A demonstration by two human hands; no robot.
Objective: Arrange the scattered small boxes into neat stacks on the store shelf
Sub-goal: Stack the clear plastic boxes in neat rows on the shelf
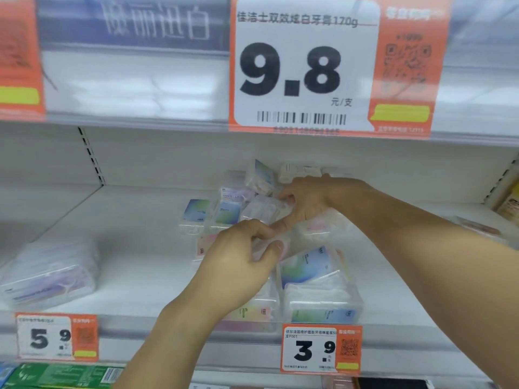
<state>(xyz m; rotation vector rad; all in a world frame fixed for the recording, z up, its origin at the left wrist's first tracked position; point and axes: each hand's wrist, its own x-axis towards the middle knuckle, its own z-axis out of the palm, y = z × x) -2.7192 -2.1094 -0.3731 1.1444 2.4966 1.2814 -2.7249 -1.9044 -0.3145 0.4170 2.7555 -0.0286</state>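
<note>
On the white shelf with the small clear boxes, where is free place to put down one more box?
Bare shelf lies between the soft pack at the left and the clear boxes in the middle, running back to the rear wall. The right side behind the right hand also looks bare. The middle is crowded: boxes lie tilted and touching there, and the left hand grips one.
</note>
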